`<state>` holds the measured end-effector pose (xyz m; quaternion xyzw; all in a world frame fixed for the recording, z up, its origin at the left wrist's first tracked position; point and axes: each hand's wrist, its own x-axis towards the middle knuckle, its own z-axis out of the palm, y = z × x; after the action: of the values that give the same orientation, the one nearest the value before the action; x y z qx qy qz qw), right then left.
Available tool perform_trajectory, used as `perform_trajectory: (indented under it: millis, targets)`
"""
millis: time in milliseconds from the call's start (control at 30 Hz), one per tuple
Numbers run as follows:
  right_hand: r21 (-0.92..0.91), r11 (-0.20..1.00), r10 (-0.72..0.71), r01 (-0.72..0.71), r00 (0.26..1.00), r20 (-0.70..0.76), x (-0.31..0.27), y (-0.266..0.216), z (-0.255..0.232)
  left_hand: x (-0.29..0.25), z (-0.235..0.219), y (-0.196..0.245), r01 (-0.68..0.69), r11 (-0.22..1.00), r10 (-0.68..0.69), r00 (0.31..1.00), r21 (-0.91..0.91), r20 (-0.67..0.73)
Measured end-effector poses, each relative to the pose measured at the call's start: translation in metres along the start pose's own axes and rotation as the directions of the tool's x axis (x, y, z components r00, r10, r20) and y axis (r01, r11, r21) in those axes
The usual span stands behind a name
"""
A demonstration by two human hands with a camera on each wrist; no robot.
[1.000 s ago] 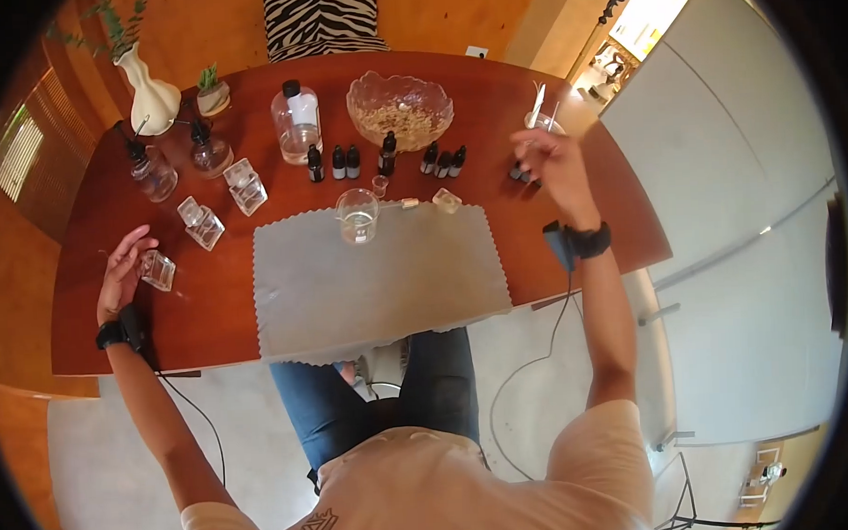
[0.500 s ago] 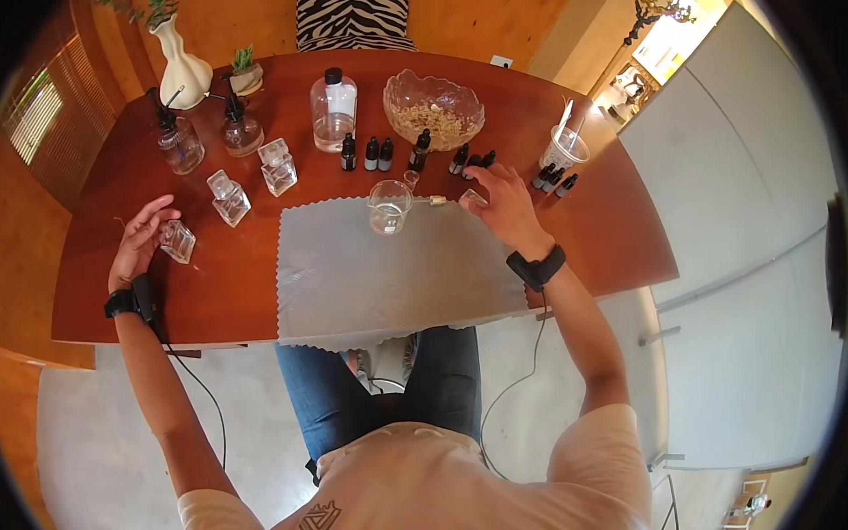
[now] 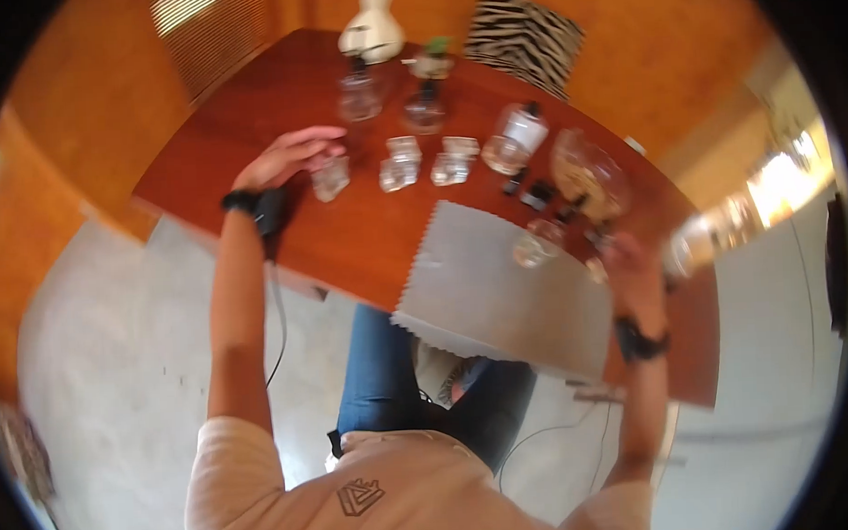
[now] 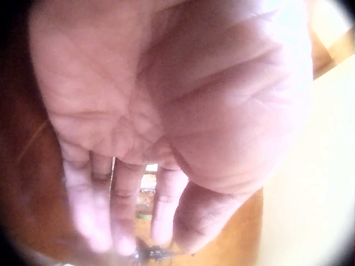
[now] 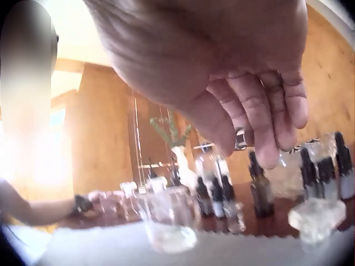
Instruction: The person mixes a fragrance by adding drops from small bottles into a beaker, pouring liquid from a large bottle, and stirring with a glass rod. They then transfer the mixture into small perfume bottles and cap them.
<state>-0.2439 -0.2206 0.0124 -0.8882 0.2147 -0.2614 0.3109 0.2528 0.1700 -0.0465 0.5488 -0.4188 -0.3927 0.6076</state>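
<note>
As head view swung | hands: left (image 3: 294, 157) still by glass bottle (image 3: 330, 179), right (image 3: 637, 278) blurred

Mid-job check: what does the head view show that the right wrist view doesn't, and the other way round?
Only the head view shows the person's jeans and the shirt's printed logo. Only the right wrist view shows the ring on the right hand and the green stems above the white vase. Both show the right hand, the glass beaker, the dark-capped bottles and the grey cloth.
</note>
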Motion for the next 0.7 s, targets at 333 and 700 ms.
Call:
perform_trajectory:
  millis: [333, 700]
  targets:
    - [-0.270, 0.915, -0.296, 0.299, 0.954, 0.053, 0.073, -0.189, 0.089, 0.012, -0.014, -0.021, -0.055, 0.998, 0.053, 0.998, 0.044, 0.032]
    - [0.389, 0.918, -0.207, -0.075, 0.747, 0.632, -0.085, -0.186, 0.230, 0.017, -0.004, -0.026, -0.120, 0.991, 0.100, 0.954, -0.057, -0.282]
